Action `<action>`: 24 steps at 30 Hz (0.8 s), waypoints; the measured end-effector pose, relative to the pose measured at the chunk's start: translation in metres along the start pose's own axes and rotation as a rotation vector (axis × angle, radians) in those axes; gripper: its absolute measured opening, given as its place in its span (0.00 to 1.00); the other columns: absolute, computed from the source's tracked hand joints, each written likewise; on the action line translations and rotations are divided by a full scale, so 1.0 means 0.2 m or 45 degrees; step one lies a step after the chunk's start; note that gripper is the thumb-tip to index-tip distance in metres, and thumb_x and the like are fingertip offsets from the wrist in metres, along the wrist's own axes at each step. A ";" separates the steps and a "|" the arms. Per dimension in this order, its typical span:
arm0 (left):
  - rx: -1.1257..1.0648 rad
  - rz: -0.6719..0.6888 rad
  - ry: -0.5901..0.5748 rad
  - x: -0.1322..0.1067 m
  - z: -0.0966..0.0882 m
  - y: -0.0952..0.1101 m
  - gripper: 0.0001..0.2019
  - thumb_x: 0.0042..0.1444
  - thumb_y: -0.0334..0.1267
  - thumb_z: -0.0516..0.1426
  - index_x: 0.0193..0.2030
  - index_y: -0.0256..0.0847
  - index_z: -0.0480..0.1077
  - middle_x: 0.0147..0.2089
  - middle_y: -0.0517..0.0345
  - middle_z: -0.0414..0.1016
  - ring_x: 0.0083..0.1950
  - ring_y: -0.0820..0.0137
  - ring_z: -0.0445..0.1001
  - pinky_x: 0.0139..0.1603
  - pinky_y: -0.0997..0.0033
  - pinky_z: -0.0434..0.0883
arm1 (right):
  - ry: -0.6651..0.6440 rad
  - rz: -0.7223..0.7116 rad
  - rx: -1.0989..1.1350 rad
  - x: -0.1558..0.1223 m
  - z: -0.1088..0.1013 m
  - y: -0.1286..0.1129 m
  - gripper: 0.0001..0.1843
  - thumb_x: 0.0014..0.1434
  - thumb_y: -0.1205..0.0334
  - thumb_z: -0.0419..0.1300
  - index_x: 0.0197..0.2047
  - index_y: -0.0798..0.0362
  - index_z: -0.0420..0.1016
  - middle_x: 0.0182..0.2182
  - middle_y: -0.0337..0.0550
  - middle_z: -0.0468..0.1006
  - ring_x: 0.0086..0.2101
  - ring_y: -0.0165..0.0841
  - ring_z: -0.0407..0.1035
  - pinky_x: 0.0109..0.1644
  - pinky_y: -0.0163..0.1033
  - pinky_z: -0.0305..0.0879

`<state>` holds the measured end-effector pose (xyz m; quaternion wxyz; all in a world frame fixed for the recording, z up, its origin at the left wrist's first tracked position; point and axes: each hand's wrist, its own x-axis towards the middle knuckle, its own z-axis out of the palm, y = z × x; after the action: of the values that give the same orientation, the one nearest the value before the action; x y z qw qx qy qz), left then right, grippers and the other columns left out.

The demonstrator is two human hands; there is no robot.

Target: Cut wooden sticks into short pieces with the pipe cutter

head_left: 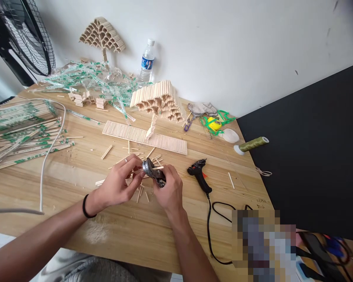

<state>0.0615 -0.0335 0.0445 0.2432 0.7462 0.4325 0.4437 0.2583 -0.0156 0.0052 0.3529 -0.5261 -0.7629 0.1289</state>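
- As the head camera looks down on the wooden table [76,172], both hands meet just in front of the flat stick base [144,137], which I take as the landmark.
- The right hand [169,192] is closed around the handles of dark metal cutters [153,172]; the head of the tool points toward the base.
- The left hand [119,184] pinches a thin wooden stick [157,168] with narrow fingers and feeds it across the cutter head; the stick end shows just past the tool.
- Short cut sticks [141,192] lie scattered under the hands, between them and the base.
- On the base stands a stick tree model [160,100]. To the right of the base lies a black glue gun [198,172] with its cord, untouched.
- Far left of the base lie wrapped chopsticks [17,129].
- In my judgement the step in hand is cutting the stick to a short piece. The next move calls for a firm squeeze with the stick held steady, so the piece does not fly away.
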 end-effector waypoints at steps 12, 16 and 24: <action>0.081 -0.249 -0.013 0.04 -0.01 -0.11 0.07 0.70 0.35 0.53 0.50 0.39 0.70 0.43 0.51 0.77 0.44 0.62 0.76 0.47 0.60 0.71 | -0.244 0.243 0.014 0.02 -0.08 0.01 0.11 0.60 0.58 0.57 0.28 0.47 0.60 0.22 0.37 0.72 0.23 0.35 0.63 0.32 0.39 0.54; -0.065 -0.263 -0.032 0.04 -0.03 -0.08 0.13 0.76 0.40 0.49 0.53 0.39 0.71 0.46 0.50 0.77 0.48 0.62 0.75 0.52 0.60 0.71 | -0.349 0.266 0.027 0.01 -0.08 -0.03 0.09 0.59 0.60 0.58 0.28 0.48 0.64 0.23 0.39 0.75 0.24 0.35 0.66 0.32 0.38 0.55; -0.795 -0.604 -0.221 0.01 -0.01 -0.03 0.23 0.72 0.58 0.55 0.58 0.40 0.73 0.37 0.57 0.75 0.27 0.71 0.73 0.26 0.72 0.67 | -0.501 0.272 0.024 -0.02 -0.04 -0.13 0.01 0.59 0.64 0.62 0.35 0.50 0.75 0.30 0.44 0.84 0.30 0.40 0.77 0.34 0.38 0.57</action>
<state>0.0580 -0.0290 0.0417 0.5896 0.5508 0.4150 0.4205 0.2452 -0.0317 0.0244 0.1863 -0.5653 -0.7558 0.2728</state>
